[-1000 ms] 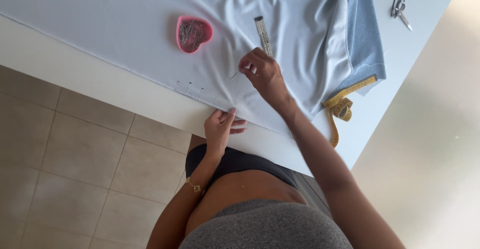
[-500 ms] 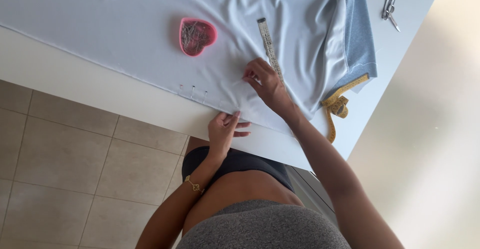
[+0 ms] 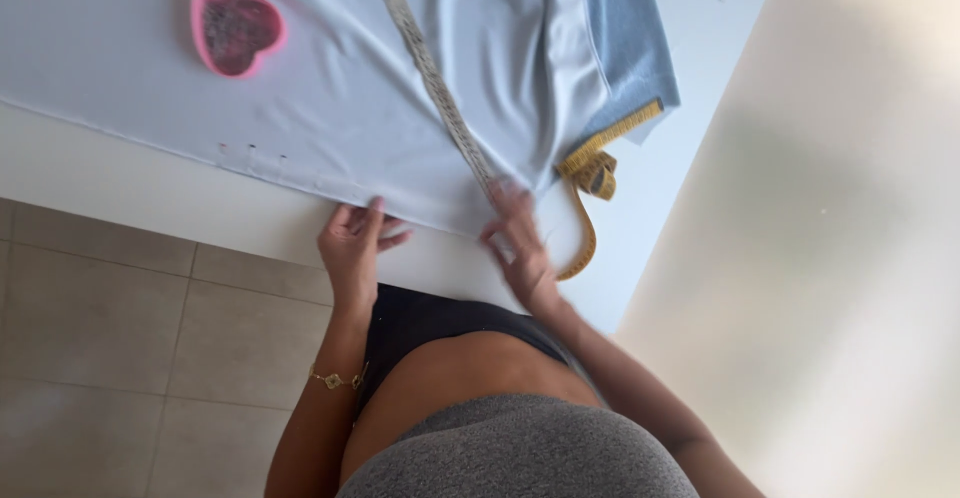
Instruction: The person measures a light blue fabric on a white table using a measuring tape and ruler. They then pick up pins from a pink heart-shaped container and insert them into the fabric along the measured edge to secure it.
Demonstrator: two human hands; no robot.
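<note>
**Both hands at the near hem, ruler running away from the right one**

A white table (image 3: pixel 130 183) carries a wide sheet of pale blue-white fabric (image 3: pixel 330 98) that covers most of its top, with a folded blue cloth (image 3: pixel 635 53) lying over the far right part. The fabric's near edge runs along the table's front, and both hands sit on that edge, close to the body.

A long clear ruler (image 3: pixel 437 93) lies on the fabric, its long axis slanting from the far middle down toward the near right, so its near end comes in just at the right hand (image 3: pixel 518 243). That hand is blurred; its fingers seem to press on the hem beside the ruler's end, but I cannot tell how they are set. The left hand (image 3: pixel 352 248) lies further left along the same edge, fingers loosely spread and resting flat on the fabric.

A yellow tape measure (image 3: pixel 592 173) curls just right of the right hand. A pink heart-shaped pin dish (image 3: pixel 236 30) sits well away, far left. Three pins (image 3: pixel 250 148) mark the hem left of the left hand.
</note>
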